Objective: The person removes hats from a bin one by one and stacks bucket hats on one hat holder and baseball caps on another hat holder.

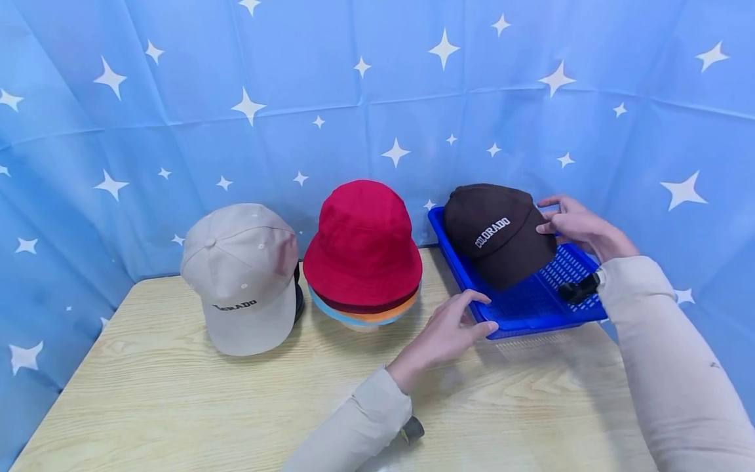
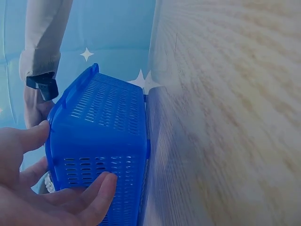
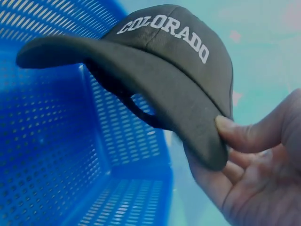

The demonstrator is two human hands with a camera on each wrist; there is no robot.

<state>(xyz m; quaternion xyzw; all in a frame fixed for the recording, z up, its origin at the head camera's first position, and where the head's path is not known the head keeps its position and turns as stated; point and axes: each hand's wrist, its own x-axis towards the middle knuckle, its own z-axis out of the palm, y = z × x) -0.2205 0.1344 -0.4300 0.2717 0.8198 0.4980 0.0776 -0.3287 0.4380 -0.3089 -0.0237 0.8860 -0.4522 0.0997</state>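
Note:
A dark brown baseball cap (image 1: 501,229) with white COLORADO lettering is tilted over the blue plastic basket (image 1: 519,318). My right hand (image 1: 580,226) pinches it at one end of the brim, thumb on top, as the right wrist view shows with the cap (image 3: 164,70) and hand (image 3: 263,155). At the basket's near left corner is my left hand (image 1: 445,331), its fingers loosely bent. In the left wrist view that hand (image 2: 51,188) has its thumb at the rim and its other fingers along the slotted outer wall of the basket (image 2: 103,141).
A red bucket hat (image 1: 366,242) tops a stack of hats in the middle, with blue and orange brims beneath. On the left stands a beige cap (image 1: 242,275) with dark lettering, something black beneath it. Behind the wooden table (image 1: 206,406) hangs a blue star-patterned curtain (image 1: 366,118).

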